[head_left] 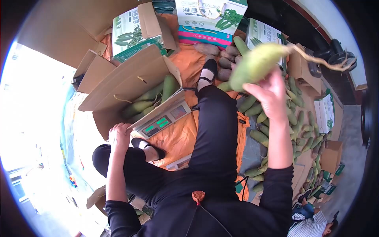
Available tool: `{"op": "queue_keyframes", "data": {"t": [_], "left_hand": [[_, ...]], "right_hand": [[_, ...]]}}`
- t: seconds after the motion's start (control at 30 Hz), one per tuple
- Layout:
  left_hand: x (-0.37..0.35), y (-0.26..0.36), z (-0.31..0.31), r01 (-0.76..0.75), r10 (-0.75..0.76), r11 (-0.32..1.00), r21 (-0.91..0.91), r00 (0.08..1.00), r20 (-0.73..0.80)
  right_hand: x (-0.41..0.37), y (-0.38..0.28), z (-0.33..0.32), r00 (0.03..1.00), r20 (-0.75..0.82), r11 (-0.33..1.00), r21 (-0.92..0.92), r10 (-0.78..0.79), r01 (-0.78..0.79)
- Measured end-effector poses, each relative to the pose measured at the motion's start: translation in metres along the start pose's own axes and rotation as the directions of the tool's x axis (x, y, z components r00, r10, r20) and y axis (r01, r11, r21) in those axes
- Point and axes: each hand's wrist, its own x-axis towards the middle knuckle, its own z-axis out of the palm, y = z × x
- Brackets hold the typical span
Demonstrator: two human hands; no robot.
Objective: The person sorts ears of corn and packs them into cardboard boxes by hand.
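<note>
1. The right hand (272,94) is raised and closed around the thick end of a long green radish (256,61). The radish is held in the air above the right edge of the orange sheet (179,138), with its thin root trailing off to the right.
2. The left hand (120,136) lies on the near rim of an open cardboard box (126,83). Its fingers are folded over the edge and seem to grip it, though the fisheye view makes this hard to confirm.
3. The cardboard box sits on a scale (164,118) with green displays, at the left side of the orange sheet. More green radishes (148,100) lie inside the box.
4. A loose pile of radishes (300,130) spreads along the floor just past the sheet's right edge.
5. Printed cartons (209,15) stand at the far edge of the sheet.
6. Another person (312,225), in a striped sleeve, is at the bottom right, well apart from both hands.
</note>
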Motion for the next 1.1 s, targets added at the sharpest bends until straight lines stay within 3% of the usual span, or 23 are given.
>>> {"op": "queue_keyframes", "data": {"t": [0.1, 0.13, 0.17, 0.2, 0.3, 0.37, 0.4, 0.43, 0.5, 0.57, 0.6, 0.67, 0.73, 0.77, 0.8, 0.83, 0.87, 0.9, 0.97, 1.0, 1.03, 1.07, 1.1], "left_hand": [[0.000, -0.002, -0.001, -0.024, 0.024, 1.000, -0.006, 1.000, 0.005], [0.000, -0.002, -0.001, -0.024, 0.024, 1.000, -0.010, 1.000, 0.008], [0.000, -0.002, -0.002, -0.026, 0.026, 1.000, -0.016, 1.000, 0.014], [0.000, -0.003, -0.002, -0.041, 0.041, 0.999, -0.015, 0.999, 0.007], [0.001, -0.003, -0.001, -0.035, 0.034, 0.999, 0.035, 0.999, 0.023], [0.001, -0.010, 0.004, -0.070, 0.069, 0.997, 0.043, 0.997, 0.024], [-0.002, -0.016, 0.011, -0.102, 0.108, 0.990, 0.100, 0.993, -0.056], [0.000, -0.017, 0.011, -0.068, 0.067, 0.997, 0.035, 0.997, 0.035], [0.003, -0.029, 0.021, -0.055, 0.049, 0.996, 0.069, 0.995, 0.086], [0.005, -0.040, 0.028, -0.168, 0.168, 0.985, -0.049, 0.986, 0.001], [0.007, -0.045, 0.028, -0.162, 0.166, 0.982, -0.098, 0.986, 0.033], [0.010, -0.050, 0.029, -0.172, 0.183, 0.975, -0.142, 0.980, 0.074], [0.011, -0.052, 0.032, -0.191, 0.195, 0.973, -0.127, 0.981, 0.019], [0.011, -0.049, 0.030, -0.204, 0.209, 0.971, -0.123, 0.978, 0.026], [0.011, -0.047, 0.027, -0.160, 0.168, 0.976, -0.146, 0.985, 0.044], [0.010, -0.044, 0.025, -0.118, 0.130, 0.979, -0.167, 0.989, 0.067], [0.011, -0.046, 0.026, -0.104, 0.116, 0.982, -0.161, 0.991, 0.068], [0.010, -0.044, 0.023, -0.115, 0.128, 0.982, -0.151, 0.989, 0.080], [0.009, -0.038, 0.019, -0.079, 0.088, 0.988, -0.131, 0.994, 0.071], [0.010, -0.039, 0.016, -0.089, 0.099, 0.989, -0.119, 0.992, 0.078], [0.011, -0.040, 0.019, -0.083, 0.089, 0.993, -0.088, 0.993, 0.074], [0.012, -0.042, 0.020, -0.078, 0.081, 0.996, -0.053, 0.994, 0.073], [0.013, -0.043, 0.019, -0.088, 0.091, 0.995, -0.045, 0.993, 0.080]], "right_hand": [[0.033, -0.011, 0.078, 0.972, 0.230, 0.996, -0.057, -0.054, 0.069], [0.041, -0.002, 0.101, 0.937, 0.293, 0.949, -0.188, -0.190, 0.252], [0.043, 0.001, 0.126, 0.922, 0.341, 0.956, -0.155, -0.184, 0.248], [0.046, 0.007, 0.148, 0.877, 0.400, 0.906, -0.207, -0.265, 0.368], [0.044, 0.037, 0.207, 0.825, 0.525, 0.848, -0.322, -0.210, 0.421], [0.040, 0.051, 0.235, 0.830, 0.553, 0.767, -0.504, -0.068, 0.398], [0.038, 0.063, 0.245, 0.834, 0.550, 0.692, -0.581, -0.054, 0.428], [0.035, 0.083, 0.260, 0.862, 0.501, 0.642, -0.639, -0.071, 0.424], [0.030, 0.080, 0.261, 0.896, 0.437, 0.646, -0.664, -0.075, 0.377], [0.029, 0.049, 0.237, 0.898, 0.436, 0.765, -0.556, -0.065, 0.325], [0.027, 0.037, 0.220, 0.915, 0.400, 0.759, -0.581, -0.049, 0.294], [0.013, 0.015, 0.177, 0.941, 0.330, 0.891, -0.401, -0.076, 0.213], [-0.009, 0.005, 0.114, 0.963, 0.133, 0.912, -0.312, -0.235, 0.266], [-0.021, 0.004, 0.081, 0.976, 0.045, 0.928, -0.302, -0.215, 0.219], [-0.036, 0.013, 0.047, 0.972, -0.039, 0.874, -0.447, -0.233, 0.192], [-0.056, 0.027, 0.015, 0.966, -0.186, 0.878, -0.473, -0.179, 0.071], [-0.080, 0.044, -0.024, 0.963, -0.270, 0.847, -0.515, -0.014, -0.132], [-0.110, 0.058, -0.061, 0.914, -0.373, 0.775, -0.526, 0.160, -0.350], [-0.184, 0.098, -0.129, 0.740, -0.606, 0.600, -0.487, 0.291, -0.635], [-0.227, 0.107, -0.155, 0.647, -0.700, 0.561, -0.418, 0.302, -0.714], [-0.274, 0.122, -0.179, 0.613, -0.756, 0.468, -0.467, 0.228, -0.750], [-0.324, 0.141, -0.200, 0.514, -0.824, 0.447, -0.377, 0.238, -0.811], [-0.368, 0.145, -0.211, 0.432, -0.849, 0.342, -0.326, 0.304, -0.881]]}}
